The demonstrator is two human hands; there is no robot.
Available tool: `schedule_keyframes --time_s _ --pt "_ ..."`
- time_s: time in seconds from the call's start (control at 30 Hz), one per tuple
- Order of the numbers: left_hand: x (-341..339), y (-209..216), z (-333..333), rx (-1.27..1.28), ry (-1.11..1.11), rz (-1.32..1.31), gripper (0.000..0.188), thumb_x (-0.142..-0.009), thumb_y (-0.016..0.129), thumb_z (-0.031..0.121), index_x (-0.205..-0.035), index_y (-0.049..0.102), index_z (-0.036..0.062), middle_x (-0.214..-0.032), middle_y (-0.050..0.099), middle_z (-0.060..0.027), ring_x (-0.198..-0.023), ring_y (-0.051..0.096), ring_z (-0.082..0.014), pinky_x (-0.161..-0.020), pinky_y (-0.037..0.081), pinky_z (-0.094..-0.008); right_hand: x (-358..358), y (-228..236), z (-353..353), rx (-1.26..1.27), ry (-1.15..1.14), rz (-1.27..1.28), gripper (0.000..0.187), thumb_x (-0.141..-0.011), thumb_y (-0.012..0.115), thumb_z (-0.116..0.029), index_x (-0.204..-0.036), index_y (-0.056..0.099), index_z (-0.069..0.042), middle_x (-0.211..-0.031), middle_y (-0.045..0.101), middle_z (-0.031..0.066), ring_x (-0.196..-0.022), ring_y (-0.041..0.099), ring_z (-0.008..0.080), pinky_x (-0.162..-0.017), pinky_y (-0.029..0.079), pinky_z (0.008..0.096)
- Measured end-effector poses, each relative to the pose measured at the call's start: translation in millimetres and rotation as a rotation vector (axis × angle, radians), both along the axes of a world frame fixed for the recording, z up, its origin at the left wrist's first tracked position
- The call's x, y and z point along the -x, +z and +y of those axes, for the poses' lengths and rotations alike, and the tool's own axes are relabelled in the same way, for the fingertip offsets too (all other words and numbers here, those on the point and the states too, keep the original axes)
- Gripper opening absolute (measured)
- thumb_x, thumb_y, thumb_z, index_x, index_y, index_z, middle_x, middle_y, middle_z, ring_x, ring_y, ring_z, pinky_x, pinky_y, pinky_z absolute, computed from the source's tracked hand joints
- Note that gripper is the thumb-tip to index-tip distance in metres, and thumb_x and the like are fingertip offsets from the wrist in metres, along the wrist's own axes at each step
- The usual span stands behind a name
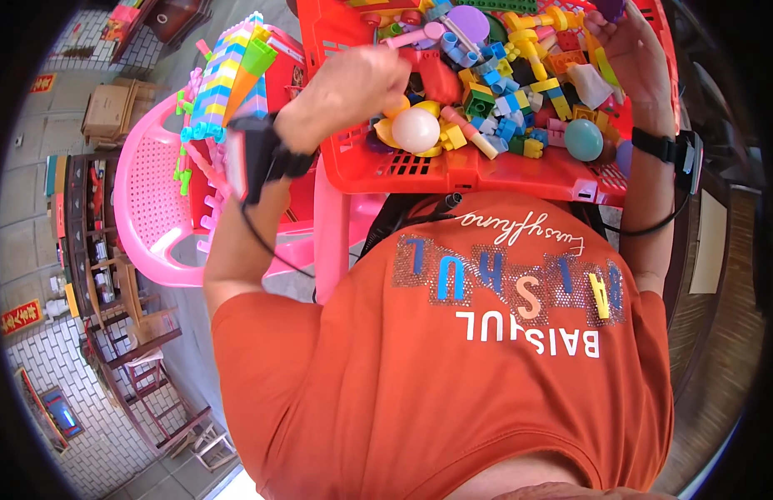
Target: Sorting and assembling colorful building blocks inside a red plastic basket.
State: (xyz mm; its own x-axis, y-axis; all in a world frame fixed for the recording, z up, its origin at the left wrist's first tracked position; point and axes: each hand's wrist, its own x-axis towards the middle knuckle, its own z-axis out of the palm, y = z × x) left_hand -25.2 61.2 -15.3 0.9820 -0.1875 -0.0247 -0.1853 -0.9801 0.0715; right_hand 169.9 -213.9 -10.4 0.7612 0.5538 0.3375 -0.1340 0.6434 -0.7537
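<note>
A red plastic basket [486, 179] in front of me is full of mixed toy building blocks [507, 104]. My left hand [353, 87] hangs over the basket's left side, back up, fingers curled and partly blurred; whatever is in them is hidden. Close to its knuckles lie a pink toy piece [416, 35] and a red piece [438, 77]. At the right side, my right hand [640, 62] is closed at its fingertips around a dark purple piece [610, 8]. A yellow strip [605, 62] and a whitish piece [590, 86] are beside its palm. A pale pink ball [416, 130] and teal ball [584, 140] rest near the front.
To the left, a built structure of pastel blocks [224, 87] stands by a pink plastic chair [145, 192], along with loose linked pieces. Black cables run from both wrist devices. Farther left are a cardboard box [107, 110], dark wooden shelves [87, 242] and a small stool [213, 447].
</note>
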Motion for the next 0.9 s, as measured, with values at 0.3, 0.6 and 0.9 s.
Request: schedule_keyframes --time_s 0.3,0.6,0.9 --pt "63.6 -44.1 -17.5 -0.499 -0.147 -0.017 0.008 -0.073 0.06 0.011 -0.074 0.067 0.0103 -0.074 0.057 -0.0035 -0.081 0.054 -0.0188 -0.08 0.038 -0.0339 -7.9 -15.7 1.5 -0.065 0.185 0.026 0.029 -0.096 0.046 -0.022 -0.118 0.052 -0.004 -0.105 0.064 0.0065 -0.088 0.064 0.0188 -0.082 0.051 0.0342" --pt "62.0 -46.7 -24.4 -0.482 -0.131 -0.008 0.011 -0.075 0.057 0.007 -0.083 0.064 0.0067 -0.071 0.062 -0.0062 -0.079 0.06 -0.0211 -0.084 0.04 -0.0362 -2.1 -12.5 -4.5 -0.075 0.272 0.051 0.035 -0.097 0.045 -0.028 -0.12 0.05 -0.002 -0.104 0.064 0.0116 -0.088 0.065 0.0194 -0.084 0.053 0.034" --pt "49.0 -21.2 -14.5 -0.202 -0.153 -0.08 0.007 -0.076 0.058 0.005 -0.081 0.058 0.009 -0.068 0.061 -0.009 -0.073 0.062 -0.0232 -0.073 0.044 -0.0355 -6.0 -13.1 1.8 0.068 0.224 -0.052 0.036 -0.096 0.046 -0.027 -0.123 0.05 -0.005 -0.108 0.062 0.0074 -0.087 0.063 0.0171 -0.081 0.051 0.0311"
